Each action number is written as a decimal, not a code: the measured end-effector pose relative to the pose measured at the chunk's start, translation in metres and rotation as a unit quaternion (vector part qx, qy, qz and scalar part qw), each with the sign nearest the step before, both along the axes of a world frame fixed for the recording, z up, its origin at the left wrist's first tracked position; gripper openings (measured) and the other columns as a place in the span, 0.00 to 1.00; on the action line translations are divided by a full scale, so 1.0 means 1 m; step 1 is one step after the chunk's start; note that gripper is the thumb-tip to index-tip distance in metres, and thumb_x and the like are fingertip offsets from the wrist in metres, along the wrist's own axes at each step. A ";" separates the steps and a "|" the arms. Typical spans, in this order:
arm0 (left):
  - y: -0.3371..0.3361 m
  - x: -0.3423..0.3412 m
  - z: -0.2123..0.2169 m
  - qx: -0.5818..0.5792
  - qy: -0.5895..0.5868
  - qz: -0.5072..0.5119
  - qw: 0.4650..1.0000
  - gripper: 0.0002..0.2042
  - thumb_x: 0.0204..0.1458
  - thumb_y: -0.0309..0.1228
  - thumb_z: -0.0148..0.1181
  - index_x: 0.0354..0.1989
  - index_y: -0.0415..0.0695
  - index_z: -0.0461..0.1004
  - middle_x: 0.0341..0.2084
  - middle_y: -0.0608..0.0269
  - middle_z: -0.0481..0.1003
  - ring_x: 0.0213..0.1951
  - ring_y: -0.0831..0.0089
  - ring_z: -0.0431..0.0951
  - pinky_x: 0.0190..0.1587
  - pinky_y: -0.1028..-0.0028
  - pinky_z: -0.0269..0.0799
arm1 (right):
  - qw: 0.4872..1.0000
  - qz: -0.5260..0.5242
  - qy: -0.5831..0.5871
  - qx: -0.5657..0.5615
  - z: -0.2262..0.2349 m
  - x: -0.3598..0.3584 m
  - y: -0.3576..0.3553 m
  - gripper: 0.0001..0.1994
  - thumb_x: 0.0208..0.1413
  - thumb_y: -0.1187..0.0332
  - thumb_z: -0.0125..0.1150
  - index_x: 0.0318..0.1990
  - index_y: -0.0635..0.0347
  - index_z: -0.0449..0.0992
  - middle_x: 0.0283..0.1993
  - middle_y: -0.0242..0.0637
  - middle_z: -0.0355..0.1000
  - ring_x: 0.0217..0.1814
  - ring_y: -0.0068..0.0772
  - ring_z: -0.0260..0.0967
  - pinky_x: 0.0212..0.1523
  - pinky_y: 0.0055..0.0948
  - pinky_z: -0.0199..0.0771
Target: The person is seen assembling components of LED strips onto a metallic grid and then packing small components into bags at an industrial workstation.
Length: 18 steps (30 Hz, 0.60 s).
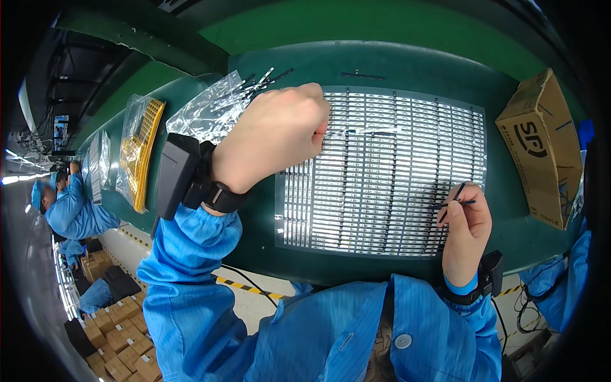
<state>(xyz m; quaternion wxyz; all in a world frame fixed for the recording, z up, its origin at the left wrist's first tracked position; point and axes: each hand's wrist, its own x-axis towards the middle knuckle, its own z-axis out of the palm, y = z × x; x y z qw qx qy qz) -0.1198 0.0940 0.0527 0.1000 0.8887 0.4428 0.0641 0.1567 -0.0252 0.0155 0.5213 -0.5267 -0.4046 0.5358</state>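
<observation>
A sheet (375, 191) covered in rows of narrow white strips with small dark parts lies on the green table. Above its upper left part, my left hand (280, 127) is closed, its fingertips mostly hidden. From those fingers a thin strip (351, 132) reaches rightward over the rows; glare blurs its far end. At the sheet's lower right edge, my right hand (468, 219) pinches a few short, thin black strips (459, 202) that cross each other between thumb and fingers.
An open cardboard box (531, 146) stands at the right. Left of the sheet lie a clear plastic bag (207, 114) with loose strips and a bagged yellow grid tray (145, 153). One dark strip (363, 76) rests beyond the sheet. A co-worker (70, 204) sits far left.
</observation>
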 end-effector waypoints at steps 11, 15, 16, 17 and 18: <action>0.005 -0.062 0.031 -0.018 -0.036 0.116 0.992 0.06 0.39 0.22 0.63 0.27 0.37 0.74 0.30 0.55 0.75 0.32 0.62 0.78 0.37 0.68 0.74 | 1.000 -0.003 0.004 -0.001 -0.002 -0.001 -0.001 0.03 0.59 0.80 0.54 0.38 0.63 0.68 0.37 0.28 0.62 0.32 0.13 0.61 0.33 0.15 0.65; 0.006 -0.087 0.035 -0.031 0.028 0.168 0.985 0.09 0.40 0.23 0.65 0.33 0.38 0.76 0.32 0.56 0.77 0.34 0.63 0.77 0.39 0.69 0.73 | 1.000 -0.015 0.000 -0.003 -0.004 0.001 -0.002 0.03 0.59 0.80 0.54 0.39 0.63 0.68 0.36 0.28 0.62 0.32 0.13 0.61 0.32 0.15 0.65; 0.005 -0.089 0.036 -0.015 0.027 0.183 0.983 0.11 0.40 0.24 0.65 0.35 0.38 0.77 0.33 0.56 0.77 0.35 0.63 0.78 0.40 0.69 0.73 | 1.000 -0.014 0.001 -0.002 -0.003 0.001 -0.002 0.03 0.59 0.80 0.54 0.39 0.63 0.68 0.36 0.28 0.62 0.32 0.13 0.61 0.32 0.15 0.65; 0.006 -0.091 0.032 0.040 0.011 0.165 0.985 0.13 0.41 0.25 0.66 0.37 0.39 0.77 0.32 0.57 0.77 0.36 0.63 0.77 0.40 0.70 0.73 | 1.000 -0.010 0.003 -0.002 -0.002 0.000 -0.002 0.03 0.59 0.80 0.54 0.39 0.63 0.68 0.36 0.28 0.63 0.31 0.14 0.61 0.32 0.15 0.65; 0.005 -0.087 0.034 0.040 0.010 0.167 0.985 0.13 0.41 0.25 0.66 0.37 0.39 0.77 0.32 0.57 0.77 0.36 0.63 0.77 0.40 0.70 0.73 | 1.000 -0.005 0.003 -0.002 -0.002 -0.001 -0.002 0.03 0.59 0.80 0.54 0.39 0.63 0.68 0.36 0.28 0.63 0.31 0.14 0.61 0.32 0.16 0.65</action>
